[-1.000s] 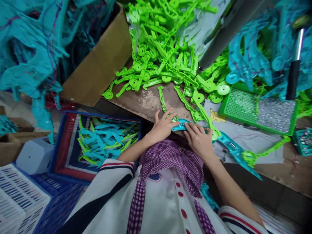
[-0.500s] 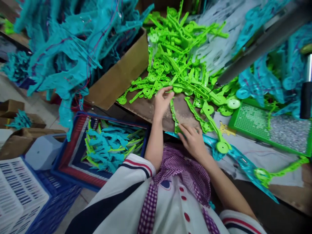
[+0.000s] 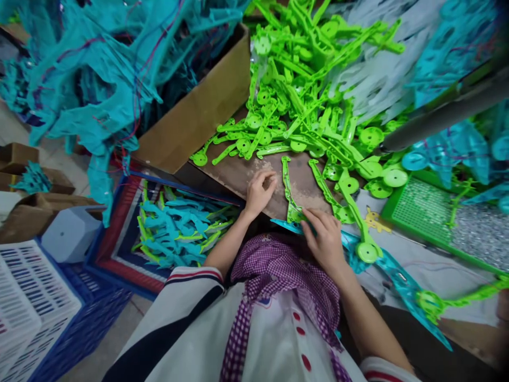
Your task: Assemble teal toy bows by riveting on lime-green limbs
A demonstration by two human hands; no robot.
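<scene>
A slim, curved light-green plastic piece with a wide lower end lies near the table's front edge. At that wide end, the thumb and fingers of my right hand pinch its edge. To the left of the piece, my left hand hovers with loosely curled fingers and a gap by the thumb; nothing shows in it. A second similar green piece lies to the right. Below my right hand, a long blue plastic part runs along the table edge, partly hidden by the hand, with round-ended green pieces on it.
A heap of green pieces covers the table's back. A cardboard box of blue parts with red wires stands left, above a crate of blue and green parts. At right are a green tray of small bits and a dark rod.
My left hand has drawn back from the upper end of the green piece toward the lower left. My right hand stays at its wide end. The view has shifted slightly.
</scene>
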